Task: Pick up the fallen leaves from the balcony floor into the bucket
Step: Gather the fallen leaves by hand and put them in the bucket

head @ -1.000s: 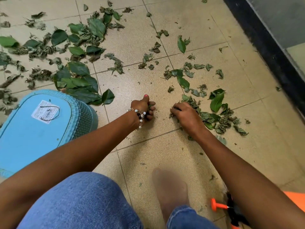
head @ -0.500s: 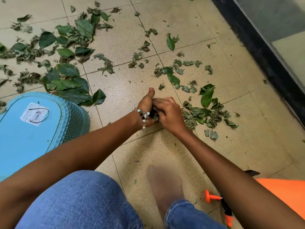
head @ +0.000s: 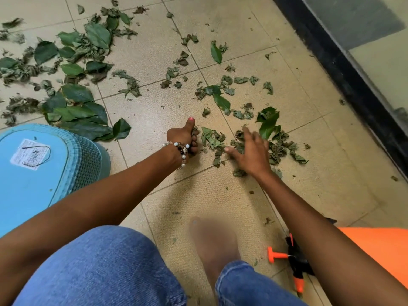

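Green and dried fallen leaves lie scattered over the beige tiled floor (head: 220, 195). A thick cluster of leaves (head: 75, 111) lies at the left, behind the light blue bucket (head: 33, 173), which stands at the left edge. A smaller leaf pile (head: 278, 146) lies at centre right. My left hand (head: 184, 140), with a bead bracelet at the wrist, is curled in a fist around a bunch of leaves, thumb up. My right hand (head: 249, 151) lies spread with straight fingers over the small pile, touching the leaves.
A black threshold (head: 344, 69) of a glass door runs along the right side. An orange and black tool (head: 293, 261) lies on the floor at bottom right beside an orange object (head: 379, 246). My jeans-clad knees and a bare foot (head: 214, 246) fill the bottom.
My right hand, which met the left hand half a second ago, has moved right and spread open over the small pile. My left hand stays put, still gripping leaves.
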Tool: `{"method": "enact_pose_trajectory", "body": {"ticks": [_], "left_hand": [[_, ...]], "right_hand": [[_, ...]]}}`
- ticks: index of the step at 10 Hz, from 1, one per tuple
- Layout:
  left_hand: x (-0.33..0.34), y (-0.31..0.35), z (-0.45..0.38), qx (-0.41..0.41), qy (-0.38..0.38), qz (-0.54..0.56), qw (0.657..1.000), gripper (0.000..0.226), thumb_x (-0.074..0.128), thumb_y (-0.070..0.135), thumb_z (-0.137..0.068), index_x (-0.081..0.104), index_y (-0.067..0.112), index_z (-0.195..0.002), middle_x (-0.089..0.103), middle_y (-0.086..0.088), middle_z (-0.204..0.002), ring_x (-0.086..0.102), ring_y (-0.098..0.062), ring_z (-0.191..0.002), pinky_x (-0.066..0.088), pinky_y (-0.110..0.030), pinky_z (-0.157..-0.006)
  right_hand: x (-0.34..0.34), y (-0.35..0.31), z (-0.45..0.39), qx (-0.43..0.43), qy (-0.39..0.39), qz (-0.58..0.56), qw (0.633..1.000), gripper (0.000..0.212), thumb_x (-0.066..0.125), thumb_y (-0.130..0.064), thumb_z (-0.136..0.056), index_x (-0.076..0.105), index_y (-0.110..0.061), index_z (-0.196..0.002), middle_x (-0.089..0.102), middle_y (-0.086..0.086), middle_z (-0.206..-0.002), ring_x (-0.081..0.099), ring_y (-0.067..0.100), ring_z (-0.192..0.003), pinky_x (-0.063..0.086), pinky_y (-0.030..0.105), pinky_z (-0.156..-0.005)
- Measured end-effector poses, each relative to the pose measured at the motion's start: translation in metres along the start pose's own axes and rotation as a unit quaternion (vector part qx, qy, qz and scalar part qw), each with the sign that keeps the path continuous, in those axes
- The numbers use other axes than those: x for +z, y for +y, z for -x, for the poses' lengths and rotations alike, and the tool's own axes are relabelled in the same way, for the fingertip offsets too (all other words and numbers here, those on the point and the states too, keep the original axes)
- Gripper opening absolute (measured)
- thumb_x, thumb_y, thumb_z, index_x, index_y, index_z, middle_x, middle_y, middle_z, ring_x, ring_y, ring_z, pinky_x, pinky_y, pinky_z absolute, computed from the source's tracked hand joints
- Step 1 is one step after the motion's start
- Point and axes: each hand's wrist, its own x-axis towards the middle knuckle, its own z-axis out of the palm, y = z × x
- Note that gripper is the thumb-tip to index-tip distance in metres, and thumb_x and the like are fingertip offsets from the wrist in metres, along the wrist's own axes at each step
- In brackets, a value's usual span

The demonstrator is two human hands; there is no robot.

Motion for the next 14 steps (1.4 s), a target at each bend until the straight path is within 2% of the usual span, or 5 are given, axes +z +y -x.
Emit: {"method": "enact_pose_trajectory", "body": {"ticks": [5,7,8,9,14], "left_hand": [[-0.022,0.013,-0.007,0.022,-0.025,0.027,0.999,0.033,0.057,0.018,-0.098,0.055,-0.001,-0.071,0.055,-0.010,-0.059,0.049,-0.011,-0.038,0.034,-0.015,-0.036],[-0.021,0.009,-0.009,0.021,-0.014,0.004,1.000,0.027,0.057,0.017,-0.098,0.059,0.000,-0.077,0.060,-0.009,-0.062,0.052,-0.012,-0.043,0.038,-0.017,-0.037],[-0.017,0.003,-0.008,0.015,-0.019,-0.042,0.999,0.027,0.059,0.021,-0.096,0.063,0.002,-0.078,0.065,-0.009,-0.060,0.055,-0.016,-0.048,0.042,-0.022,-0.045],[-0.006,-0.004,-0.001,-0.017,-0.023,-0.065,0.997,0.030,0.059,0.027,-0.096,0.063,0.001,-0.082,0.067,-0.014,-0.070,0.058,-0.019,-0.045,0.050,-0.026,-0.045],[0.017,-0.011,0.001,-0.067,-0.071,0.056,0.994,0.035,0.062,0.037,-0.092,0.065,0.002,-0.096,0.069,-0.013,-0.088,0.066,-0.023,-0.067,0.056,-0.029,-0.058]], "right_hand": [[0.067,-0.010,-0.030,-0.291,-0.045,0.308,0.905,0.083,0.074,-0.027,-0.084,0.025,-0.039,-0.150,0.024,0.004,-0.155,0.032,0.038,-0.134,0.049,0.057,-0.093],[0.265,0.188,0.015,-0.197,-0.248,0.004,0.949,0.170,0.085,-0.061,-0.001,0.013,-0.037,-0.153,-0.003,0.004,-0.163,0.056,0.028,-0.116,0.048,0.043,-0.074],[0.044,-0.022,-0.028,-0.142,-0.124,-0.171,0.967,0.048,0.083,-0.011,-0.072,0.068,-0.012,-0.118,0.066,0.010,-0.124,0.066,0.013,-0.099,0.060,0.035,-0.073],[-0.021,-0.072,0.004,-0.063,-0.005,-0.281,0.958,0.021,0.072,-0.006,-0.083,0.074,-0.012,-0.103,0.072,0.002,-0.107,0.068,0.010,-0.089,0.059,0.025,-0.077],[-0.002,-0.053,0.028,-0.228,-0.095,-0.099,0.964,0.044,0.048,-0.010,-0.098,0.046,-0.021,-0.141,0.038,-0.002,-0.152,0.012,0.019,-0.149,0.000,0.059,-0.117]]}}
